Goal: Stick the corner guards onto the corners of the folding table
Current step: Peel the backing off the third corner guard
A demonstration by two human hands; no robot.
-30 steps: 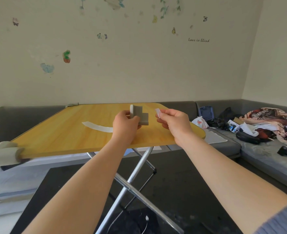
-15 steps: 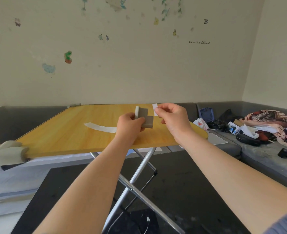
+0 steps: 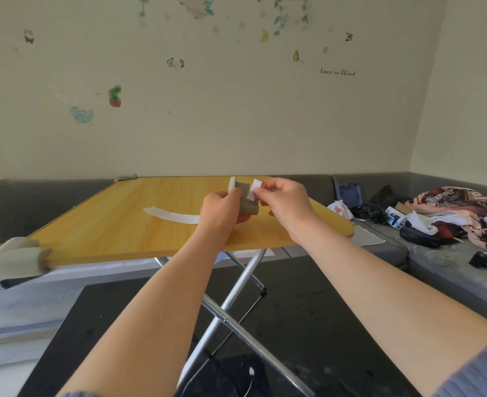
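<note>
Left hand (image 3: 222,207) grips one grey corner guard (image 3: 243,196); right hand (image 3: 285,204) pinches white strip (image 3: 256,190).

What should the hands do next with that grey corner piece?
Probably stick the white strip onto the grey corner guard. The right hand pinches the strip against the guard, which the left hand holds above the table.
</note>
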